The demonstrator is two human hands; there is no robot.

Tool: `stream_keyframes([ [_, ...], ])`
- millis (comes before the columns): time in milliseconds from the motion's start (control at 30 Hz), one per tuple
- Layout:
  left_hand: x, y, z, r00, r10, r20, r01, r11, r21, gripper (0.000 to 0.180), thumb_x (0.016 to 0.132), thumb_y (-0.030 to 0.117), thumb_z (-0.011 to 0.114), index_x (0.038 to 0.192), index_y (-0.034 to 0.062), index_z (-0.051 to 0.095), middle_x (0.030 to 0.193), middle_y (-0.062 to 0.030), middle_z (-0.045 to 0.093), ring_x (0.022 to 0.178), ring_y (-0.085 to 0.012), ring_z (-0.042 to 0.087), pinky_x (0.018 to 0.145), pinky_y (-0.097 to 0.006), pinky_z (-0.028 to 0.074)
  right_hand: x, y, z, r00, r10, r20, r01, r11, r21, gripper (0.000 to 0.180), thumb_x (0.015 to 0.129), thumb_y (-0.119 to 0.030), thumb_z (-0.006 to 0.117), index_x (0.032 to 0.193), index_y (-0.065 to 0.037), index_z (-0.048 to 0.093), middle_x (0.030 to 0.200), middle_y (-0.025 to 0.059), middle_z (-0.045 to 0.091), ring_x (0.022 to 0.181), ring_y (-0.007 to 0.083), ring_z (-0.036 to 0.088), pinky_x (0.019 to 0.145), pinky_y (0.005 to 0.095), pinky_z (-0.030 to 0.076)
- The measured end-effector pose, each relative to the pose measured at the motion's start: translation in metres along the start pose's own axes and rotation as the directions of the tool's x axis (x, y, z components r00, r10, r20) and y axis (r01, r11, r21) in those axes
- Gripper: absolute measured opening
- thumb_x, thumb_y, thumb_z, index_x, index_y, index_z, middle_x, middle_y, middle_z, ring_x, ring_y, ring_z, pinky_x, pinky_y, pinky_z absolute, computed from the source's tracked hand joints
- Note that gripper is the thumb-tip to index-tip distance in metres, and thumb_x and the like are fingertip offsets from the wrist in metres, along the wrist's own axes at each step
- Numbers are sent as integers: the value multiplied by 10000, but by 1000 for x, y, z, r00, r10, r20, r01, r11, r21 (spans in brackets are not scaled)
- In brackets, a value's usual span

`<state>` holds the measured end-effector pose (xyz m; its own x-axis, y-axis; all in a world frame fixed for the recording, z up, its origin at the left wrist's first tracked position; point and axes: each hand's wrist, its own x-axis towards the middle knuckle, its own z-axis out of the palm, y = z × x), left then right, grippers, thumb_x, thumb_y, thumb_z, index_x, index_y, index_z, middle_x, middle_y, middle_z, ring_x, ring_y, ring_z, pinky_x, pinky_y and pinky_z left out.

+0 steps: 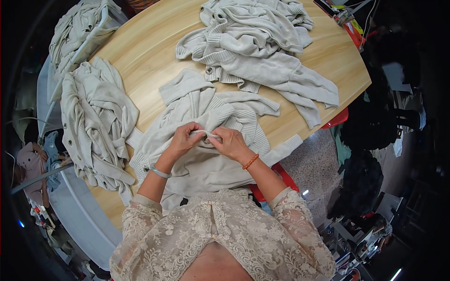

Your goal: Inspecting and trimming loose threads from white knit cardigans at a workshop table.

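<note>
A cream knitted cardigan (201,107) lies spread on the wooden table (145,42) in front of me. My left hand (182,137) and my right hand (229,142) meet over its middle, each pinching a fold of the knit between thumb and fingers. A pale bangle sits on my left wrist and an orange bead bracelet on my right wrist. What lies under my fingertips is hidden by the fabric.
A heap of similar cream knitwear (96,122) lies at the table's left edge, another pile (258,42) at the far side, and more hangs on a rack (79,28) at the far left. A red stool (281,171) stands by my right elbow.
</note>
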<state>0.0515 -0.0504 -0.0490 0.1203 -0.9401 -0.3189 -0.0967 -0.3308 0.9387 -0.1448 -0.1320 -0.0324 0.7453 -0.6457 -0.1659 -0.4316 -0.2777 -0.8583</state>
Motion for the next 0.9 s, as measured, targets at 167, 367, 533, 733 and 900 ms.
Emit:
stream_keyframes([
  [167,8,10,-5,944,130,-302,68,822,566,220,778,217,752,816,42,625,756,-117,635,708,-326,593,631,-379,468,-5,18,-3,1000,6,-26,-14,942,-336,198,882,-246,611,961,-65,596,961,138,603,792,367,631,694,453,500],
  [367,26,31,26,829,540,-144,-143,454,880,193,732,88,689,902,81,597,915,-82,558,862,-284,534,763,-428,403,0,20,-6,999,35,-25,-43,902,-429,184,888,-224,588,935,-46,572,972,153,596,754,370,633,681,468,499],
  [533,50,40,52,821,571,17,-392,542,743,326,733,79,688,1043,72,588,990,-99,551,892,-302,541,755,-409,452,-1,23,-9,998,56,-27,-62,912,-406,148,876,-180,592,954,-58,560,948,136,585,782,377,619,683,495,486],
  [733,81,10,27,991,-102,-85,119,967,226,150,839,124,649,913,-6,643,717,-56,590,630,-143,503,612,-309,429,-4,23,-17,999,-27,-37,11,926,-378,141,871,-143,556,985,-64,528,937,148,569,752,383,620,675,493,489],
  [900,81,20,14,980,-107,165,142,966,-216,145,930,168,591,978,35,622,777,84,551,666,-25,462,583,-215,385,5,13,-34,988,-93,-120,48,942,-332,144,864,-127,566,980,-67,507,937,145,551,753,365,616,650,474,494],
])
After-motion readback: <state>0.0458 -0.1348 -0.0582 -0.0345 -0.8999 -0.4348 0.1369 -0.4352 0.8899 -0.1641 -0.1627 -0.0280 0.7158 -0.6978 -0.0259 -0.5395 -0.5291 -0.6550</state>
